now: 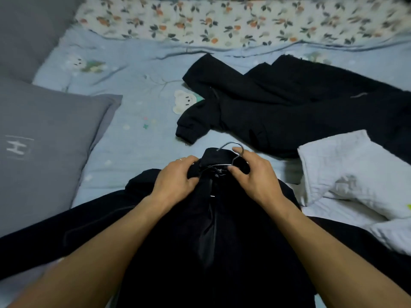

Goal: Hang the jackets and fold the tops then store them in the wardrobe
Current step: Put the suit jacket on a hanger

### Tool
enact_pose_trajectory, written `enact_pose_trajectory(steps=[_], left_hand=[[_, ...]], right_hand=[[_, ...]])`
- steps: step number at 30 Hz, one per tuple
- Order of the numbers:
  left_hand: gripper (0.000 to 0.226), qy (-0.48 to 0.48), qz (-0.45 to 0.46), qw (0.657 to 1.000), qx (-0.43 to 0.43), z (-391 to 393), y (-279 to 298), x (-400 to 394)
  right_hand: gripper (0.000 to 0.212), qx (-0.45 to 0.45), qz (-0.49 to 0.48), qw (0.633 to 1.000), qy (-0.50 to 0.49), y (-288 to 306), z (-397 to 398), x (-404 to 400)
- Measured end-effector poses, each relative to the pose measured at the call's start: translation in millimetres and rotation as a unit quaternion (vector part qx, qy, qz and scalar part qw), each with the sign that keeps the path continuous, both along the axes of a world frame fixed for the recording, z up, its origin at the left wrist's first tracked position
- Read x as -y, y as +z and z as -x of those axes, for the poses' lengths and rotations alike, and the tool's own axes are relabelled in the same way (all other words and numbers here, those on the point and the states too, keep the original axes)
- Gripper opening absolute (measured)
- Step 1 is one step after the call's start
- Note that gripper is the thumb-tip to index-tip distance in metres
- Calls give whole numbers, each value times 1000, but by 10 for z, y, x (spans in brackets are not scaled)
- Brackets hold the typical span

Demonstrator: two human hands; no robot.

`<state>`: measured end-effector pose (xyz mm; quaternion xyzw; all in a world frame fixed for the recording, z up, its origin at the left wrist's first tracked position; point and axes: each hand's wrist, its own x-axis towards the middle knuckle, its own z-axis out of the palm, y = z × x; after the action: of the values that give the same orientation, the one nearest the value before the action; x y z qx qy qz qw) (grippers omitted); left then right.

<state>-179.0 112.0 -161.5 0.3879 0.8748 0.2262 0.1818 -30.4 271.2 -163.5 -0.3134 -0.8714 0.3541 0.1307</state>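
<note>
Near jacket: I see a black jacket (pixel 222 230) laid flat on the bed, right under my arms. Its long axis runs near to far, collar at the far end, hem toward me and out of frame. One sleeve stretches off to the near left.
Left hand: my left hand (pixel 175 181) has its fingers curled round the left side of the collar, gripping the fabric. A ring shows on one finger.
Right hand: my right hand (pixel 251 174) holds the right side of the collar, thumb pinching the cloth, a finger hooked by the wire.
Hanger: a thin metal hanger (pixel 231 152) sits in the collar. Its hook sticks out past the collar, pointing far and curving left. The shoulders of the hanger are hidden inside the jacket.
White top: a white top (pixel 347 172) lies crumpled to the right, just beside the near jacket.
Far jacket: a second black jacket (pixel 289 107) lies farther off on the right, long axis slanting from left to far right, one cuffed sleeve pointing near left.
Pillow: a grey pillow (pixel 44 147) rests at the left edge.
Bed: light blue sheet (pixel 133 74) with bear prints; a floral blanket (pixel 222 21) runs along the far side.
</note>
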Motion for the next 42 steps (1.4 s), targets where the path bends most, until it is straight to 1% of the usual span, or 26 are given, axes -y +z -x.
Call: enact_pose_trajectory(steps=[2,5,8,10,11,14,15,18,20,22,25,28,31,33,34,35,36,39,42], left_hand=[[34,31,-15,999,14,-108,254,125],[38,66,-54,996,21,-314,830,422],[40,54,-60,997,5,-547,1289,690],[41,38,-72,997,-5,-691,1556,875],[42,39,-93,995,-10,-729,1703,974],[48,55,-133,990,-2,-746,2001,1174],[46,56,-145,988,-6,-749,2123,1245],[21,22,-147,989,-19,-779,2376,1342],[12,-11,-134,991,-10,-784,2547,1346],[15,-39,-144,989,-16,-839,2760,1388],[32,-69,-169,983,-36,-916,3010,1359],[43,-80,-160,983,-47,-1065,3273,1272],[48,-89,-175,977,-86,-1188,3639,1145],[46,-94,-202,969,-108,-1211,3889,1080],[45,-104,-211,964,-124,-1235,4051,1061],[42,-117,-207,961,-139,-1229,4139,1055],[39,-134,-200,958,-157,-1232,4264,1041],[34,-163,-194,948,-191,-1272,4493,1057],[32,-159,-211,945,-193,-1304,4655,1091]], right_hand=[[44,7,-3,1000,-1,251,-120,149],[32,2,-5,1000,-8,847,-322,457],[19,12,-7,1000,2,1315,-473,737],[17,-5,-15,1000,9,1594,-630,910],[16,-24,-20,999,15,1741,-691,971],[16,-73,-25,997,11,2053,-810,1041],[16,-87,-35,996,10,2191,-856,1069],[13,-108,-50,993,13,2525,-948,1157],[16,-116,-61,991,10,2725,-1011,1200],[20,-120,-64,991,7,2915,-1117,1264],[25,-108,-75,991,16,3146,-1190,1289],[24,-102,-89,990,26,3398,-1220,1394],[23,-121,-118,985,22,3783,-1233,1450],[11,-156,-111,981,13,4058,-1235,1431],[15,-173,-119,978,13,4244,-1275,1422],[23,-176,-124,976,20,4352,-1284,1407],[26,-175,-135,975,28,4497,-1302,1385],[17,-145,-171,974,38,4766,-1394,1396],[23,-99,-181,978,32,4930,-1491,1407]])
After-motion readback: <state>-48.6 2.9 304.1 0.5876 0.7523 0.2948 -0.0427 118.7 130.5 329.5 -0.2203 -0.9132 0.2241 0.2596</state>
